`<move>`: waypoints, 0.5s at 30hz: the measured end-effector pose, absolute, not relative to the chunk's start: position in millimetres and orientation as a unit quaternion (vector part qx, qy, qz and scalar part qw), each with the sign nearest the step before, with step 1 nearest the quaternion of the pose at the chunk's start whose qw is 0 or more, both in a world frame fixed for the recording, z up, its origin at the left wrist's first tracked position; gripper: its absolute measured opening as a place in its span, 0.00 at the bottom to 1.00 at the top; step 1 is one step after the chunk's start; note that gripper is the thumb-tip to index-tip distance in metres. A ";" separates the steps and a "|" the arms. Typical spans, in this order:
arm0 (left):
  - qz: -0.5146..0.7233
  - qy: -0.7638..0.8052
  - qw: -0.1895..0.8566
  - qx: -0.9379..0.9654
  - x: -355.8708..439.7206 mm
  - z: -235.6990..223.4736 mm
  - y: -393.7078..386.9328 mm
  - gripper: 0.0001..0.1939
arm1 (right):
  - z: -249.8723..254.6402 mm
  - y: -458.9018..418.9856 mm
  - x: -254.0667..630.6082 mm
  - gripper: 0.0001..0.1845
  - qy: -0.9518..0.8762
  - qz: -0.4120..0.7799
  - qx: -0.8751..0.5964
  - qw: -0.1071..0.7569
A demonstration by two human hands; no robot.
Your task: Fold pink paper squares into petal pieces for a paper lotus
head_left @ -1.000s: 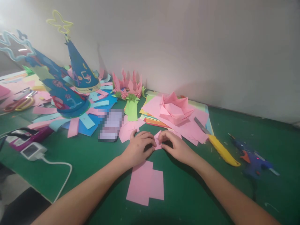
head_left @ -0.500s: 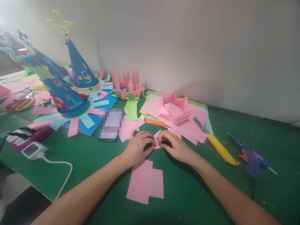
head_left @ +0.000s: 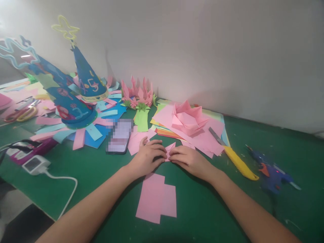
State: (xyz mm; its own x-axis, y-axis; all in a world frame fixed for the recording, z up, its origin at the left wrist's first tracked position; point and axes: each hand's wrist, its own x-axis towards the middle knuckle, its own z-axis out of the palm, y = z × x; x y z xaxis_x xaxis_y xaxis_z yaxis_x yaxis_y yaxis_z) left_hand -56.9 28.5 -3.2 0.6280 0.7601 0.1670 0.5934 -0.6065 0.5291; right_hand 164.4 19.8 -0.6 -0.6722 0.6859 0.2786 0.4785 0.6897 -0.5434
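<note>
The paper piece [head_left: 170,148] lies before the stack [head_left: 164,115], apparently on the table [head_left: 199,212], phone [head_left: 120,136] leftward.

Blue cone hats [head_left: 89,76] stand upper left; at right lie a yellow cutter [head_left: 239,162] and, apparently, a glue gun [head_left: 272,172].

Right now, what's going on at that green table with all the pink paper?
A person's bare left hand and right hand are at a small, folded pink paper piece on the green tabletop, one on each side. Nearer the person, flat pink paper sheets lie overlapping. Beyond the hands, a pink folded-paper flower shape sits on stacked coloured paper.
</note>
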 end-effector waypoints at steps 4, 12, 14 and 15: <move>0.192 0.381 0.210 0.880 -56.7 -1.8 28.4 0.08 | -4.3 19.9 162.7 0.12 -0.902 0.178 -0.321 0.229; 0.219 0.411 0.240 0.852 -48.1 -5.2 26.4 0.04 | -6.8 22.7 150.6 0.10 -0.879 0.197 -0.364 0.237; 0.222 0.419 0.247 0.845 -46.6 -5.2 25.4 0.02 | -7.9 22.3 148.7 0.10 -0.872 0.204 -0.375 0.239; 0.224 0.421 0.248 0.843 -46.2 -5.2 25.0 0.02 | -8.6 22.2 148.0 0.09 -0.868 0.209 -0.380 0.242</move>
